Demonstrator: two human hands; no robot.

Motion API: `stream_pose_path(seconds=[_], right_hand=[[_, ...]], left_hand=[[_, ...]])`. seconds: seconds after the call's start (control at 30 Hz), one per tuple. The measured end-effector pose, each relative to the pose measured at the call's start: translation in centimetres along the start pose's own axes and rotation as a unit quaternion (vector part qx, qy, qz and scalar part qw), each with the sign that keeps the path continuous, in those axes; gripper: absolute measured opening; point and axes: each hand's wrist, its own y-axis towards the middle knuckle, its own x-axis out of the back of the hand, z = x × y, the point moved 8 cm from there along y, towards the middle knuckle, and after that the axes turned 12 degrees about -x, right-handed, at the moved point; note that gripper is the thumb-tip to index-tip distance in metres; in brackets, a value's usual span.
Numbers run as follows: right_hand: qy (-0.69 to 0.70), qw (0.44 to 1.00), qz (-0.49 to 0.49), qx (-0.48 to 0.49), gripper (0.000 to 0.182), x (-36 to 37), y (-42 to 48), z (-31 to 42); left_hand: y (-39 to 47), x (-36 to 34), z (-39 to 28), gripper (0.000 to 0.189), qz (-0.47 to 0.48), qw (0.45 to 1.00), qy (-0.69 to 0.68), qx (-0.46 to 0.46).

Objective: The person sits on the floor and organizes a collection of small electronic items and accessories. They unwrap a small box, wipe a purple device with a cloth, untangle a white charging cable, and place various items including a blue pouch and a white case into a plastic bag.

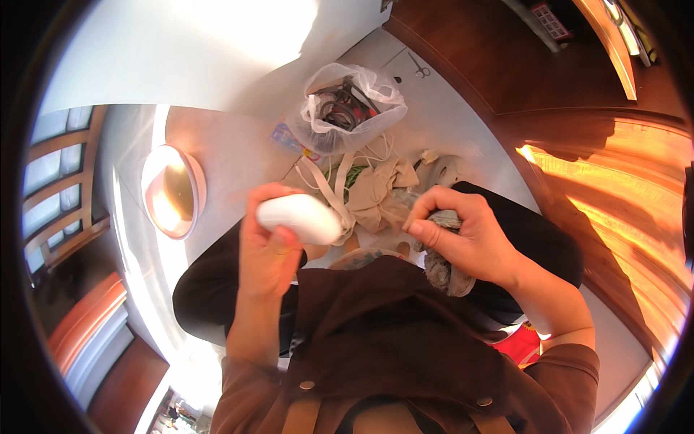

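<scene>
In my left hand [271,238] I hold a smooth white rounded object [300,218], slightly blurred; its exact kind is unclear. My right hand [461,233] pinches a crumpled grey cloth [447,271] that hangs below the fingers. The two hands are apart, above my lap. Between and beyond them a beige cloth item [379,190] with pale straps lies on the floor, with something green under the straps. Farther off stands a translucent plastic bag [352,130] holding dark coiled cables [347,108].
A pink basin [200,190] stands on the floor at the left. Scissors [420,68] lie beyond the bag. A grey object [447,168] is near my right knee. Wooden furniture [585,179] lines the right side; a white panel [162,65] rises at the upper left.
</scene>
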Motion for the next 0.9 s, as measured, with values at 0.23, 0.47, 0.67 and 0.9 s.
stream_pose_path(seconds=[0.23, 0.47, 0.67, 0.9], right_hand=[[-0.04, 0.993, 0.002, 0.112, 0.041, -2.4, 0.6, 3.2], [-0.338, 0.841, -0.193, 0.374, 0.043, -2.3, -2.6, 6.2], [-0.35, 0.832, -0.166, 0.397, 0.048, -3.1, -2.4, 6.3], [-0.366, 0.767, -0.236, 0.471, 0.042, -2.8, -3.6, 6.8]], left_hand=[[0.1, -4.2, 2.1, 0.043, 0.131, 0.991, -0.008, -0.038], [-0.4, -4.0, 1.9, 0.041, 0.128, 0.991, -0.014, 0.031], [-0.4, -4.3, 1.2, 0.039, 0.164, 0.986, 0.022, 0.017], [-0.9, -5.4, 0.7, 0.045, 0.171, 0.985, -0.007, -0.029]])
